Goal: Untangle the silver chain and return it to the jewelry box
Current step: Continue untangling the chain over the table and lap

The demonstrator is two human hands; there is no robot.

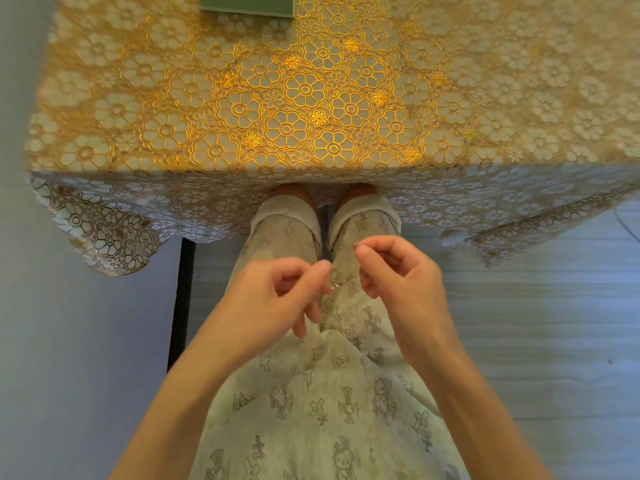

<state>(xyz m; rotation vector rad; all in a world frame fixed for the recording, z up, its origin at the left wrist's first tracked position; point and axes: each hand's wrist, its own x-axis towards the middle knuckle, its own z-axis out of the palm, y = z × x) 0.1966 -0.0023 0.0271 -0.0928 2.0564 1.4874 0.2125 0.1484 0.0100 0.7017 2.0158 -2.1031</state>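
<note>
Over my lap, short of the counter [311,98]: both hands curled, left hand [277,299] and right hand [398,275] each pinching the silver chain [341,284], strung thinly between fingertips.

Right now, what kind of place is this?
Probably a home room, at a table. A gold floral lace tablecloth drapes the table, the person wears printed lounge trousers, and a green box, perhaps the jewelry box, sits at the far edge.

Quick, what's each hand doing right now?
Left hand: pinching the thin silver chain.
Right hand: pinching the same chain at its other end.
</note>
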